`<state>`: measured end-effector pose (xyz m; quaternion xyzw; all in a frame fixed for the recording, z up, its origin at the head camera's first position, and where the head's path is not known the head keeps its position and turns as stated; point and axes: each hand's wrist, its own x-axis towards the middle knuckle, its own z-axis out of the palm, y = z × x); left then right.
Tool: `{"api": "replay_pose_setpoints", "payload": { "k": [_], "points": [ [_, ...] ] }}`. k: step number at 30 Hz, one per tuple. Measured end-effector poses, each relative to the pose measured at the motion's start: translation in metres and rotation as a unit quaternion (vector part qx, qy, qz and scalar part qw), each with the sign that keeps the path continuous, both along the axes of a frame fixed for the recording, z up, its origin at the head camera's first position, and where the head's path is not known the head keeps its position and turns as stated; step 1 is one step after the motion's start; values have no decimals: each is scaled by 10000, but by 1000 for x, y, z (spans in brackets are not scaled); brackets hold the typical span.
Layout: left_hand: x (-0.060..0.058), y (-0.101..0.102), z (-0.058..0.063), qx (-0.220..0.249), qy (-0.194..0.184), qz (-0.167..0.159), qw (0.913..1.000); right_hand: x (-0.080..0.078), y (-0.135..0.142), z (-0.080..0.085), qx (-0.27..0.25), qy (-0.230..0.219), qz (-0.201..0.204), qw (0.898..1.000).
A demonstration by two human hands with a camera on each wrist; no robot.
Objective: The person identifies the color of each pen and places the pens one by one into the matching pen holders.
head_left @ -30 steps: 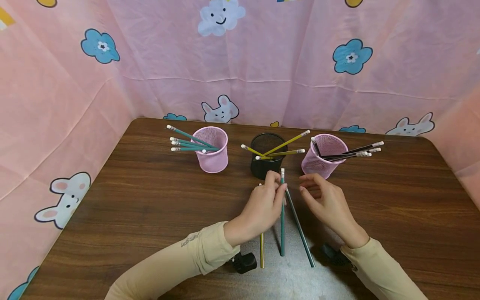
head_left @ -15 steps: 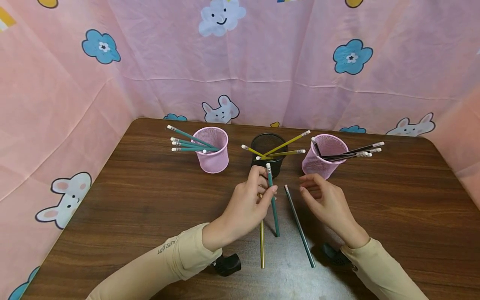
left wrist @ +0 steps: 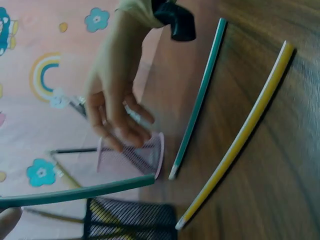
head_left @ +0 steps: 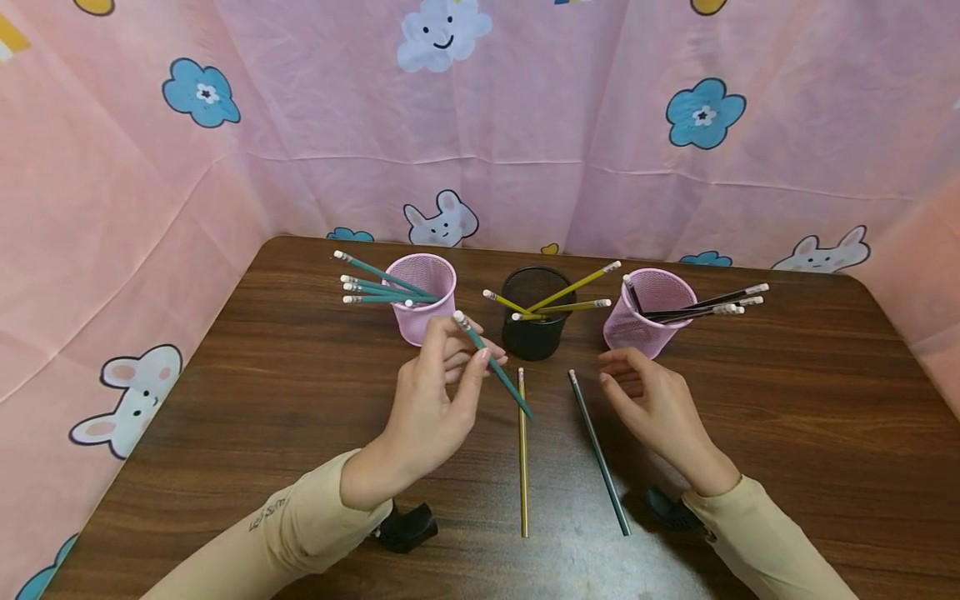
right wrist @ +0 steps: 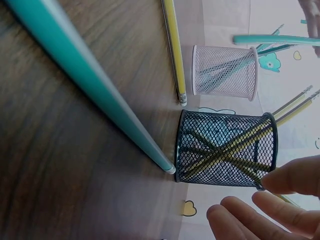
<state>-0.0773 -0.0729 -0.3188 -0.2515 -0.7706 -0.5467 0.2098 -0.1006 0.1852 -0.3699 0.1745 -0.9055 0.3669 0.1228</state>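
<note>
In the head view my left hand [head_left: 431, 400] pinches a green pencil [head_left: 495, 367] between thumb and fingers, its white eraser end up and tilted to the left. The hand is just in front of the left pink mesh cup [head_left: 431, 327], which holds several green pencils [head_left: 382, 292]. My right hand [head_left: 660, 400] holds nothing; its fingers are loosely bent near the right pink cup [head_left: 637, 333]. Between the hands a yellow pencil [head_left: 523, 467] and another green pencil [head_left: 600, 454] lie on the table. In the left wrist view the held green pencil [left wrist: 85, 192] crosses the lower left.
A black mesh cup [head_left: 532, 340] with several yellow pencils [head_left: 573, 286] stands between the two pink cups. Black pencils [head_left: 705, 307] lean out of the right one. A patterned pink cloth [head_left: 525, 117] hangs behind the wooden table [head_left: 300, 400].
My left hand has moved left with the green pencil from beside the right-hand green one toward the left pink cup, and the pencil has tilted. The right hand has stayed in place.
</note>
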Motion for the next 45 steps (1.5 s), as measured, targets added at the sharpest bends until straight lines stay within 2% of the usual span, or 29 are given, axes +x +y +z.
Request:
{"api": "replay_pose_setpoints", "payload": {
  "k": [5, 11, 18, 25, 32, 34, 40, 45],
  "points": [
    [-3, -15, 7, -109, 461, 569, 9973, -1, 0, -1, -29, 23, 24, 10000],
    [-8, -29, 8, -226, 941, 1200, 9880, -1, 0, -2, -28, -2, 42, 10000],
    [-14, -37, 6, -331, 1342, 1558, 9781, -2, 0, -2, 3, -39, 24, 10000],
    [-16, -40, 2, -597, 1777, 1687, 9677, -3, -1, -3, 12, -85, 49, 10000],
    [-19, -40, 8, -225, 2424, 1818, 9527, -3, -2, -3, 19, -133, 35, 9999],
    [-21, -40, 8, -263, 2603, 1865, 9470, -3, -2, -3, 31, -145, 28, 9999],
    [-26, -41, -2, -1024, 2725, 1921, 9372, -3, -3, -4, 22, -215, 60, 9997],
    [-29, -44, -6, -1781, 2721, 1685, 9305, -2, -3, -4, 22, -285, 104, 9995]
  ]
}}
